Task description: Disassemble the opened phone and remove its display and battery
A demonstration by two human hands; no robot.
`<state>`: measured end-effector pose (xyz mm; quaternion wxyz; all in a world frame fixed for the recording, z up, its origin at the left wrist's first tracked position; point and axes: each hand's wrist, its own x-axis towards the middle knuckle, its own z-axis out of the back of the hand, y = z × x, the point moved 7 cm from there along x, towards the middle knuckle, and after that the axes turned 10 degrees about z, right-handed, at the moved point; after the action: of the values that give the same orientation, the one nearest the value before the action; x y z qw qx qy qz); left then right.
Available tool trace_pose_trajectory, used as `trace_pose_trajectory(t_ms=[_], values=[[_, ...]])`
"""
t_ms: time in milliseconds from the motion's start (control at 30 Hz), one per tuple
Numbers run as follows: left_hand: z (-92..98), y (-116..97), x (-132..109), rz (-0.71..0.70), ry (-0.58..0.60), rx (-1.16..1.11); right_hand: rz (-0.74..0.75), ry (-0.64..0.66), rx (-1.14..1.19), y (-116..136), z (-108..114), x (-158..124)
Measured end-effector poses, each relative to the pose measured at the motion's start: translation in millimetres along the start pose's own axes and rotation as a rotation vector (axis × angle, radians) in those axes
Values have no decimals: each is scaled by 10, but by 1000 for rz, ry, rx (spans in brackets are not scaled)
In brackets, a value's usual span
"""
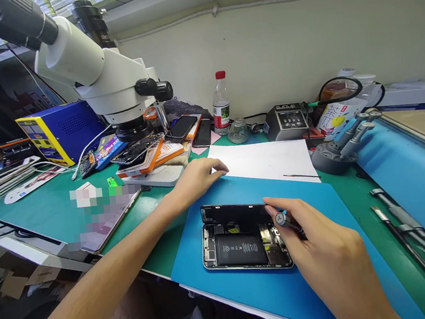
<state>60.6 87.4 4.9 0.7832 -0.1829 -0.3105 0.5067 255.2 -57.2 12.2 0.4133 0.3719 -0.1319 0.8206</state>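
An opened smartphone [239, 249] lies on a blue mat [192, 261], its battery and inner parts bare. Its screen [232, 212] stands raised along the far edge. In my right hand [317, 234] is a grey precision screwdriver [283, 219], held at the phone's right end, with the fingertips by the screen's edge; the tip is hidden. My left hand [201, 178] is beyond the phone, over the near left corner of a white paper sheet [265, 157]. Its thumb and fingers are closed in a pinch, and anything between them is too small to make out.
A microscope [104, 89] rises at the left over stacked phones and boxes. Behind the paper stand a bottle [221, 106], a glass jar [238, 131] and a black device [286, 122]. A tool holder [334, 155] and slim tools [412, 245] are at the right.
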Motion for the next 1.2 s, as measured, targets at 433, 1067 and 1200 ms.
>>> trace_pose_trajectory(t_ms=[433, 1067, 1200], values=[[571, -397, -997, -79, -434, -106, -26, 17, 10, -2, -28, 34], [258, -126, -190, -29, -148, 112, -10, -4, 5, -21, -11, 12], [543, -121, -616, 83, -356, 48, -1, -2, 4, 5, -12, 12]])
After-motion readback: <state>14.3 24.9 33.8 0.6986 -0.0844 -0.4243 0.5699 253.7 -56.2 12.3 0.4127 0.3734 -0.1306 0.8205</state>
